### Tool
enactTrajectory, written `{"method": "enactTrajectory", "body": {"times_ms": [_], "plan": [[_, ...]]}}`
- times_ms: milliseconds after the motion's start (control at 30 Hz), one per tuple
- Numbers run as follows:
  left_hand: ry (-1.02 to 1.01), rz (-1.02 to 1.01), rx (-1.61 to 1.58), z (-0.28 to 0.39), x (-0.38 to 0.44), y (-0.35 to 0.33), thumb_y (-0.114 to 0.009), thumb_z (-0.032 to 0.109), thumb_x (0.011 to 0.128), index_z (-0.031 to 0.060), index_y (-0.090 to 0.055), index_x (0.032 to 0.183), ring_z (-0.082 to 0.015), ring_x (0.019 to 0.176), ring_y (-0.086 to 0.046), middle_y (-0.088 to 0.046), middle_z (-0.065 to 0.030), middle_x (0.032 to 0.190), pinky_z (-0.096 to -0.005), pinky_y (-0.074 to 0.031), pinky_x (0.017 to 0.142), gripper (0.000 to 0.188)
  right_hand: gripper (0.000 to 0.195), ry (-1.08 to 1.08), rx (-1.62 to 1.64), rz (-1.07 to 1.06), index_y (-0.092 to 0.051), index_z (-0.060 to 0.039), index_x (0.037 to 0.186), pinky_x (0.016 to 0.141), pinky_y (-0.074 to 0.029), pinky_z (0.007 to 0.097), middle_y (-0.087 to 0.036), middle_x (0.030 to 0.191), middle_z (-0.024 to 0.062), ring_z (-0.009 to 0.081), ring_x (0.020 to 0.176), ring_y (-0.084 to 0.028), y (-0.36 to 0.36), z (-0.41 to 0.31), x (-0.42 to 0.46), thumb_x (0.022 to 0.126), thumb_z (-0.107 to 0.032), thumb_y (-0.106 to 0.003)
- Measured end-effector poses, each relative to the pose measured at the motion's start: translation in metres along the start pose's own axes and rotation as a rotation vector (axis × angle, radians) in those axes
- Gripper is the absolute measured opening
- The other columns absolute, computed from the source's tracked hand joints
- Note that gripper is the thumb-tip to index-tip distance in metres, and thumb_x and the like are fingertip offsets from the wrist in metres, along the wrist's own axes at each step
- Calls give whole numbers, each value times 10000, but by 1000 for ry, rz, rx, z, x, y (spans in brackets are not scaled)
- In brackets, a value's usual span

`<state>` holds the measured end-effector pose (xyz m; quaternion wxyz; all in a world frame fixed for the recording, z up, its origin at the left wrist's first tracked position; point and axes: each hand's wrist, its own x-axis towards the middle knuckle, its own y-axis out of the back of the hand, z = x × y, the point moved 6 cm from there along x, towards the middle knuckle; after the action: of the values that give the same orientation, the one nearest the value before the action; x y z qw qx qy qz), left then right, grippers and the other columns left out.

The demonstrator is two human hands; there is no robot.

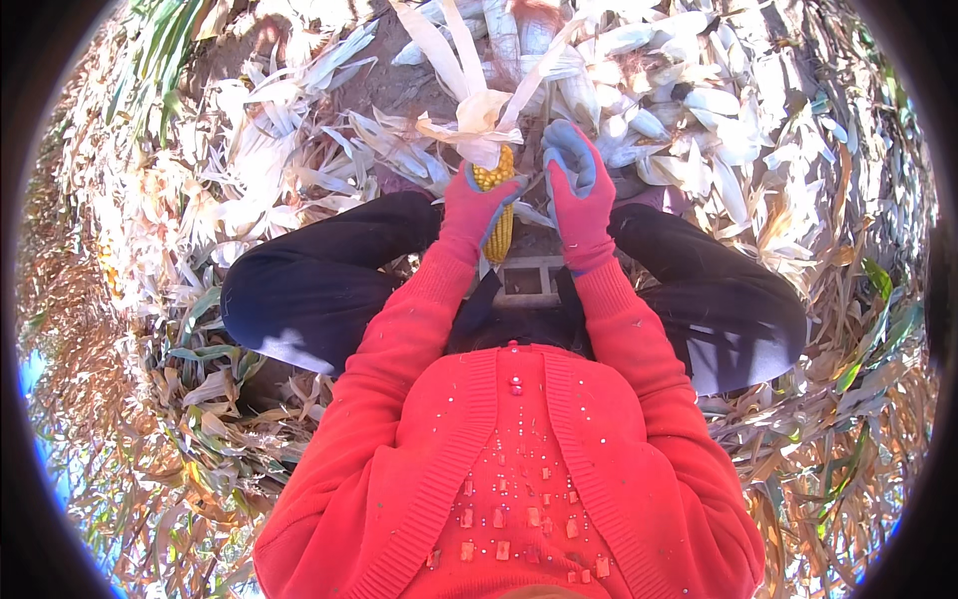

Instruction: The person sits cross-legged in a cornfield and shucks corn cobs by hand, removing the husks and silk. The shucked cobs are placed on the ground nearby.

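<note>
My left hand [479, 206], in a red and grey work glove, is closed around an ear of yellow corn [498, 238]. Pale dry husk leaves [479, 112] are peeled back at the ear's far end and stick up and outward. Part of the kernels is hidden behind my left thumb. Just to the right, my right hand [578, 191] wears a matching glove. Its fingers curl inward with a gap to the thumb, and I see nothing held in it. It stands apart from the ear, near the ends of the husk leaves.
Loose dry husks [254, 150] cover the ground at the left. Ears still in their husks [636, 45] lie heaped ahead and to the right. A slatted plastic seat or crate [524, 278] shows between my bent legs [322, 284]. Green leaves [161, 60] lie at the far left.
</note>
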<state>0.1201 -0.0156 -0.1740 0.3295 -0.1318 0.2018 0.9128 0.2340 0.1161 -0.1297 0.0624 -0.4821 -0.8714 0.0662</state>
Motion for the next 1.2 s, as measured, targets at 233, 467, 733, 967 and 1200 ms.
{"method": "enactTrajectory", "body": {"times_ms": [233,467,733,967,1200], "plan": [[3,-115,98,-31,1,-9,-824,275,681,6,-587,1153,-255,911,-673,-691,-159,976,-357,-512,763,593,793,350,-566,-248,-431,-23,1396,1010,-441,393,-559,1302,174,326,1220,-536,-35,-39,-13,705,-165,-795],[-31,-225,690,25,-25,-26,-685,359,781,58,-632,1086,-368,912,-653,-687,-165,948,-438,-511,777,432,573,109,-1001,-362,-593,-164,1267,948,-424,372,-598,1247,86,302,1103,-577,-31,-10,-6,721,-271,-726],[-487,-260,533,23,-24,-25,-686,293,778,47,-548,1252,-306,1034,-624,-634,-162,1164,-400,-491,872,552,386,367,-666,-545,-657,-110,1095,929,-485,396,-623,1226,71,260,1111,-603,-60,-27,-3,727,1,-640],[13,-454,-278,50,-48,-28,-774,73,700,28,-531,1226,-157,1004,-621,-637,-57,1121,-322,-496,876,581,288,-409,393,-274,-552,-38,794,500,-383,242,-566,652,52,122,511,-484,-41,-68,15,1005,-217,-475],[85,-673,-777,124,-83,-25,-757,12,616,44,-497,1255,-202,1009,-639,-631,-80,1110,-352,-535,857,690,396,-183,959,-394,-402,-124,730,540,-349,290,-365,576,12,140,489,-360,-45,-162,22,1016,-387,-320]]}}
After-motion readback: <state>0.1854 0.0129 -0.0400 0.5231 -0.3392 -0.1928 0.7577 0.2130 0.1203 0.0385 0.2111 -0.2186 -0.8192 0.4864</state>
